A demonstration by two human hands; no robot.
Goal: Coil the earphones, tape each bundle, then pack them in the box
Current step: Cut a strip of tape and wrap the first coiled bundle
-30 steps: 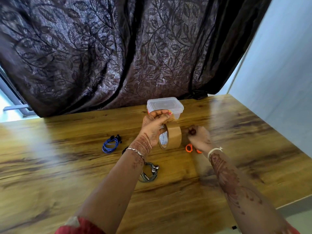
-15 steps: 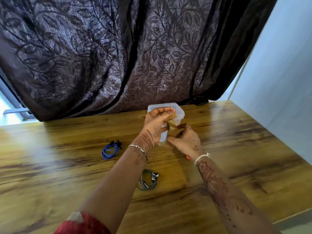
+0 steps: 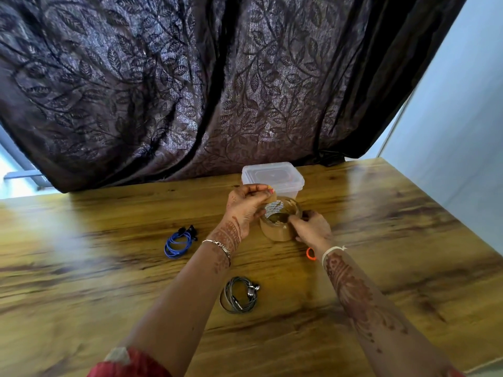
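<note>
Your left hand [image 3: 245, 210] pinches the tape roll [image 3: 277, 233] at its top edge, and your right hand [image 3: 313, 229] grips its side. Blue earphones [image 3: 178, 243] and grey earphones [image 3: 239, 295] lie coiled on the table [image 3: 109, 281].

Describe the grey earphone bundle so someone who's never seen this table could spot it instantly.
On the wooden table, look between the person's left forearm and right forearm, nearer the camera than the brown tape roll. The grey earphones lie there coiled; unlike the blue earphones farther left, they are grey with shiny metal buds.
</note>
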